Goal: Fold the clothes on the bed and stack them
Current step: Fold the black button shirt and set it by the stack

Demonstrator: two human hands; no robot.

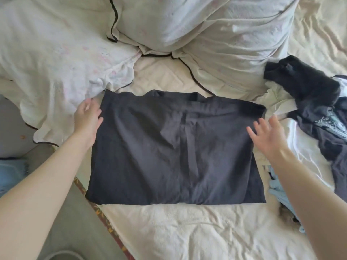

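Observation:
A dark grey garment (174,151) lies flat on the cream bed sheet (187,231), folded into a wide rectangle with its collar at the far edge. My left hand (87,119) rests at the garment's upper left edge, fingers relaxed. Over the garment's right edge, my right hand (270,136) hovers with its fingers spread and holds nothing. A heap of unfolded clothes lies to the right: a black garment (300,81), a dark printed one (326,126), a white one (300,147) and a light blue one (281,192).
Two pale pillows with dark piping lie at the head of the bed, one at far left (56,53) and one at the far middle (206,34). The bed's left edge (105,222) runs diagonally, with floor beyond it.

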